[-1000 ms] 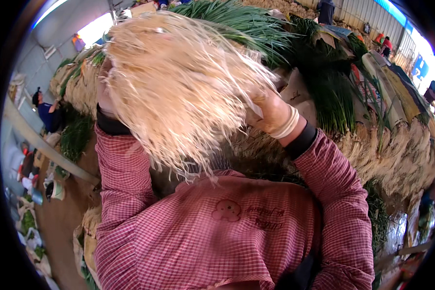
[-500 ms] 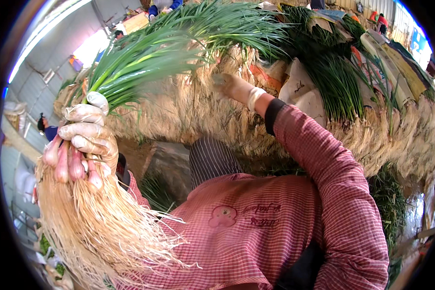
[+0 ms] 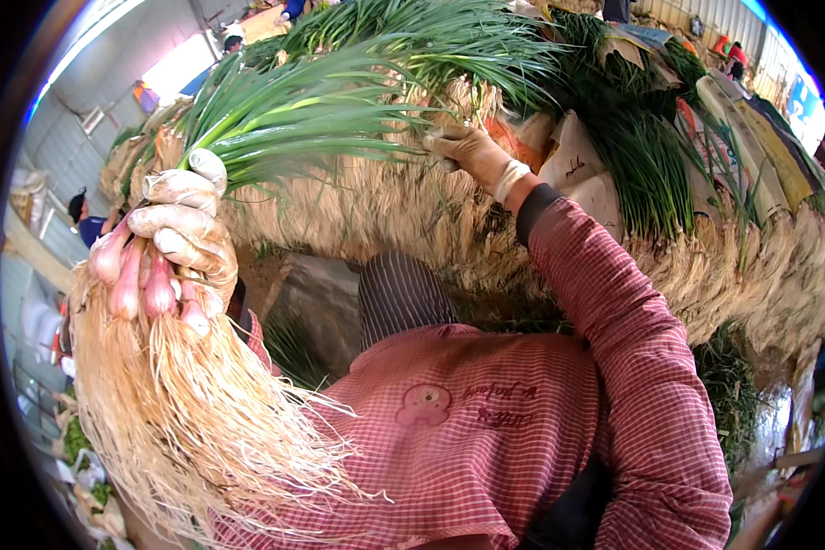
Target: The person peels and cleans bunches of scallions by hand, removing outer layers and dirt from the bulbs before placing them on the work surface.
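Observation:
My left hand [image 3: 185, 213], in a pale soiled glove, is wrapped round a bunch of green onions [image 3: 159, 289] at the left. Pinkish-red bulbs poke out below the fingers. Long straw-coloured roots hang from them in front of my checked shirt, while the green leaves fan up and to the right. My right hand [image 3: 472, 151], gloved too, is reached out over the pile with its fingers curled together by the bunch's leaf tips. What those fingers hold, if anything, cannot be made out.
A long heap of green onions [image 3: 486, 41] spans the front, roots [image 3: 357, 215] facing me. Sacks and flattened bags [image 3: 582, 174] lie on its right part. Loose greens [image 3: 729, 380] lie low at the right. People [image 3: 92, 225] are farther off.
My right hand has shifted slightly right and is now less blurred, its fingers curled. The bunch in my left hand appears a little higher and to the right; the view has shifted slightly.

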Demonstrator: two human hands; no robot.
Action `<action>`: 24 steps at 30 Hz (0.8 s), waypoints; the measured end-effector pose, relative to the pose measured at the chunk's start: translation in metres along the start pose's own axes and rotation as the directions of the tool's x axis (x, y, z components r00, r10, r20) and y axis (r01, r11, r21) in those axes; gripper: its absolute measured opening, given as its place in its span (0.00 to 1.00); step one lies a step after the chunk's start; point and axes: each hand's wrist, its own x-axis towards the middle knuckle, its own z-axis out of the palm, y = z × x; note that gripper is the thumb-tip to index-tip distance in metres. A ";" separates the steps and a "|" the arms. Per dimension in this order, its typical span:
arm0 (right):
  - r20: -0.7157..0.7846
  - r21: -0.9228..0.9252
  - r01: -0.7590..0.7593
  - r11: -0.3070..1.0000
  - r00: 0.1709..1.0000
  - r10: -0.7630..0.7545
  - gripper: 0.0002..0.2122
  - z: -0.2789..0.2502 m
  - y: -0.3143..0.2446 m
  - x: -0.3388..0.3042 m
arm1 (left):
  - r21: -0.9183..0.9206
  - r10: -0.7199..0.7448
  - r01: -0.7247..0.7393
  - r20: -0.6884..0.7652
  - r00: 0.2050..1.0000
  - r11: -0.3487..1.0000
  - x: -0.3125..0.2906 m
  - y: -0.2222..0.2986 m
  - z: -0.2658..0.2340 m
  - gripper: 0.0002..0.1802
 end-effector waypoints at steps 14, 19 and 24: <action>0.206 -0.516 0.271 0.812 0.960 -0.189 0.18 0.031 -0.002 0.002 | 0.116 0.043 -0.033 -0.086 0.995 0.993 -0.013 0.000 0.001 0.11; 0.053 -0.241 0.205 0.949 0.979 -0.198 0.20 0.044 -0.021 0.012 | 0.146 0.025 -0.010 -0.101 0.995 0.989 -0.011 0.009 -0.008 0.12; -0.023 -0.314 0.237 0.919 0.966 -0.257 0.10 0.045 -0.020 0.010 | 0.198 0.027 -0.006 -0.105 0.994 0.980 -0.020 0.018 -0.016 0.13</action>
